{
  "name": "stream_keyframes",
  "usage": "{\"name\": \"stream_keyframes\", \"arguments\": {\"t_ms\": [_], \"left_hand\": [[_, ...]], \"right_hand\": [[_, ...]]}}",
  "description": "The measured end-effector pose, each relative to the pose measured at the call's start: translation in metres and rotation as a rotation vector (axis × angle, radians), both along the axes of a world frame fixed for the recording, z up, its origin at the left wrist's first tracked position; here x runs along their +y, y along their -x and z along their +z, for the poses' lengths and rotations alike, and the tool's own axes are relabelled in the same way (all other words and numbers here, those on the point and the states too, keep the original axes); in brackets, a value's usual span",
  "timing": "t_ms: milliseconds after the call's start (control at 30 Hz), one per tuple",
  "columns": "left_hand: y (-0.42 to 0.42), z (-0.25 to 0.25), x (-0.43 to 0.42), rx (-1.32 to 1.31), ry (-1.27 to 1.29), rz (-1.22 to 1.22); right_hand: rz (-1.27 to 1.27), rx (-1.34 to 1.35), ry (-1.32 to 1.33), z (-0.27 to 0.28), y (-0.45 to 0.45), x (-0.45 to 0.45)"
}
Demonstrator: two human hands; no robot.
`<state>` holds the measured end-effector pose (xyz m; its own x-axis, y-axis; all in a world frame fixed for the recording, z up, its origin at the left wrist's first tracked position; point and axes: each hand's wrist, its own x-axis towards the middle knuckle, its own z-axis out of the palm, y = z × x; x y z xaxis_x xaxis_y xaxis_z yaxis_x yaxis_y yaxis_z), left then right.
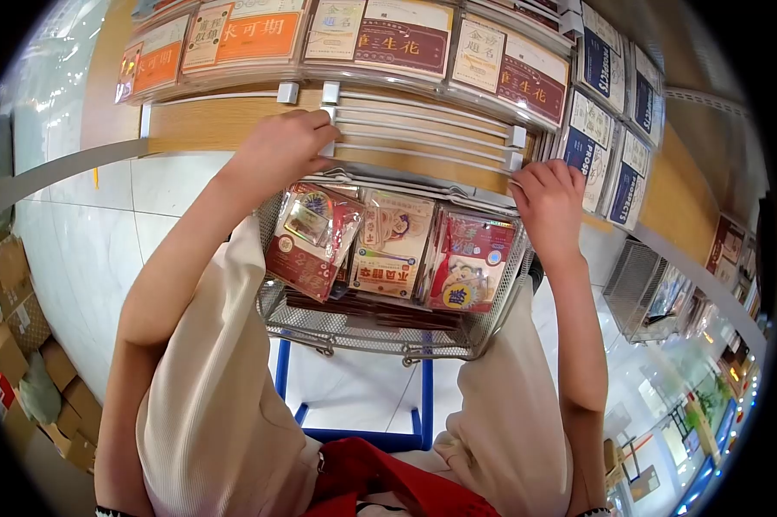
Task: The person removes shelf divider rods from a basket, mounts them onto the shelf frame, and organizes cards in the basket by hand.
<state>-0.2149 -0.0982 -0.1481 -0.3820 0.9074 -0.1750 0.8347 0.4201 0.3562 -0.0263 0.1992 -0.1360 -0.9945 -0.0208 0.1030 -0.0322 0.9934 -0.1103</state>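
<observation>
My left hand [287,148] is closed at the left end of a white wire rack [423,129], its fingertips at the grey plastic clip [328,121]. At the rack's right end, my right hand [550,196] has its fingers curled near another grey clip [514,160]. What either hand pinches is too small to make out. Just below the hands a wire mesh basket [380,338] holds packaged items: a red pack [313,237] tilted at the left, a cream pack [390,246] in the middle and a red and white pack [472,265] at the right.
Packaged orange cards [250,34] and maroon cards [401,41] line the wooden shelf [207,127]. Blue and white packs [588,138] stand at the right. Another mesh basket [636,289] is at the right, cardboard boxes [13,276] at the left, a blue metal frame [375,439] below.
</observation>
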Motion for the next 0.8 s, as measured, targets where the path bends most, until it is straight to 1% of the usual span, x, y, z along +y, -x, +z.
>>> {"name": "stream_keyframes", "arguments": {"t_ms": [133, 233, 333, 367, 467, 533, 667, 733, 800], "left_hand": [[-0.002, 0.001, -0.001, 0.107, 0.019, -0.044], [0.000, 0.001, -0.002, 0.159, -0.011, -0.098], [0.002, 0.004, 0.000, 0.178, 0.033, -0.106], [0.002, 0.003, 0.000, 0.180, 0.034, -0.101], [0.001, -0.002, -0.003, 0.183, 0.034, -0.096], [0.001, -0.004, -0.004, 0.189, 0.026, -0.099], [0.003, -0.004, -0.009, 0.109, -0.059, -0.092], [0.007, 0.006, -0.012, 0.062, -0.082, -0.072], [0.012, 0.018, -0.025, 0.033, -0.135, 0.005]], "right_hand": [[0.031, 0.024, 0.008, -0.003, 0.009, -0.003], [0.107, -0.014, 0.061, -0.004, 0.022, -0.004], [0.187, -0.159, -0.014, -0.008, 0.036, -0.010], [0.215, -0.166, -0.086, -0.013, 0.040, -0.011], [0.232, -0.279, -0.184, -0.018, 0.046, -0.015], [0.238, -0.307, -0.177, -0.024, 0.047, -0.016], [0.287, -0.301, -0.121, -0.020, 0.047, -0.013], [0.252, -0.305, -0.050, -0.003, 0.048, -0.016], [0.255, -0.277, 0.007, 0.018, 0.050, -0.022]]}}
